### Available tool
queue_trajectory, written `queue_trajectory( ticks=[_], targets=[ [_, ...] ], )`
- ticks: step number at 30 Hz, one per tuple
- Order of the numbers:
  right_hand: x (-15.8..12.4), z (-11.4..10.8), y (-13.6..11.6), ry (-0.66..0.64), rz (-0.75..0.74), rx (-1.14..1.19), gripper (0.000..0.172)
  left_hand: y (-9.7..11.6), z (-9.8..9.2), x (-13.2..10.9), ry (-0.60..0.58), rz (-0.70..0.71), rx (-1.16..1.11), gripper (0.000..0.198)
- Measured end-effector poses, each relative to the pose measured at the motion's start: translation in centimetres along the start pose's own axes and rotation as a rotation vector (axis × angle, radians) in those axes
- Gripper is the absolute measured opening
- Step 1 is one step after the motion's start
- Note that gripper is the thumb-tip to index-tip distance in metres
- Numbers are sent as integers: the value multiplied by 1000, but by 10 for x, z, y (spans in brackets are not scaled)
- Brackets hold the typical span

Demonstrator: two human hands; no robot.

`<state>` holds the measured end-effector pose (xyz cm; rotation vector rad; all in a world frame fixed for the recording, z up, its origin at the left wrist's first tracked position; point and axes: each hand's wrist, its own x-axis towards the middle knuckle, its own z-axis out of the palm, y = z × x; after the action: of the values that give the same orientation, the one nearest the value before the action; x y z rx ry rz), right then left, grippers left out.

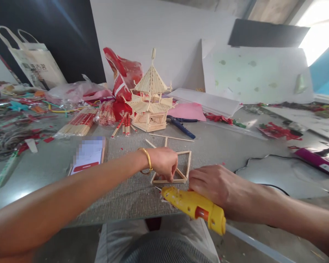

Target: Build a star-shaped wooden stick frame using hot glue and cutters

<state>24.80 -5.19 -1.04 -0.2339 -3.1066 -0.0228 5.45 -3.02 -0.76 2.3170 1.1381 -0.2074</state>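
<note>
My left hand [164, 163], with a gold bracelet at the wrist, is closed and reaches down onto a flat frame of wooden sticks [189, 164] on the grey mat. Its fingertips touch the near side of the frame; whatever they pinch is hidden. My right hand [212, 182] wraps round a yellow glue gun [192, 204], whose nozzle points left, just in front of the frame. A clear glue stick [257, 244] sticks out of the gun's back end.
Behind the frame stands a stick pagoda [150, 106], with blue-handled pliers [181, 128] beside it. A phone [89, 155] and bundled sticks [79, 122] lie left. A black cable [268, 156] and a purple power strip [318, 160] are at the right.
</note>
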Motion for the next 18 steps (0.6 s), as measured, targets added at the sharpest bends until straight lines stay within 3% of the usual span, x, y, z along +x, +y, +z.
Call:
queue_trajectory(
  ticks=[5,12,18],
  targets=[
    [8,0,-1,-9,45,19,11,-1,-7,-1,11,5,-23,9],
    [13,-4,3,-39,57,28,13,-6,-13,-21,222,-36,-6,7],
    [17,-4,5,-67,52,11,18,-19,-7,-29,306,-54,-3,5]
  ],
)
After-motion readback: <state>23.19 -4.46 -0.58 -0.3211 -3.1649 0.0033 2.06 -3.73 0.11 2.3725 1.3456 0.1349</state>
